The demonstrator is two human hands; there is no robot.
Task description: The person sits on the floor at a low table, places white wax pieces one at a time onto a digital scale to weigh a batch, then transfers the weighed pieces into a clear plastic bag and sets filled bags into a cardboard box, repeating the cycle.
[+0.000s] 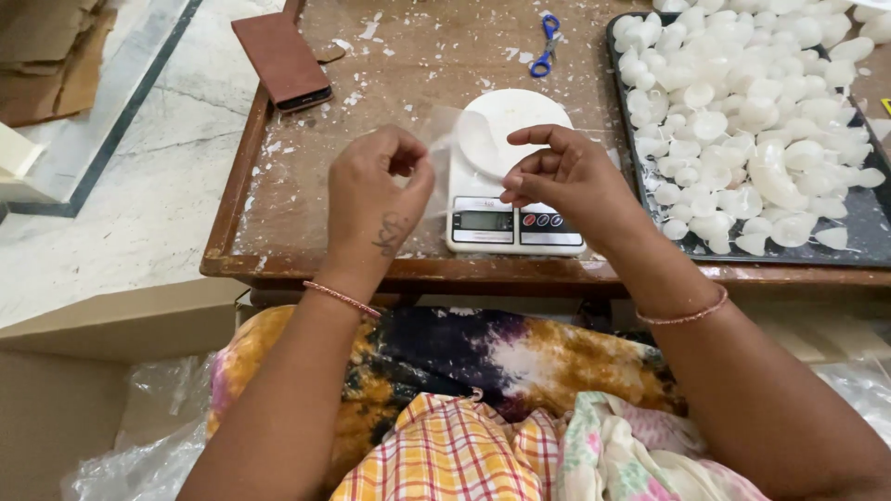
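My left hand and my right hand together hold a small clear plastic bag above the near edge of a low wooden table. Each hand pinches one side of the bag. A white piece shows through the bag near my right fingers. Just behind the hands stands a white digital kitchen scale with a round white platform. To the right, a black tray holds several white shell-shaped pieces.
Blue-handled scissors lie at the table's far side. A brown wallet-style phone case rests at the far left corner. White crumbs dot the tabletop. A cardboard box lined with clear plastic stands at my lower left, on a marble floor.
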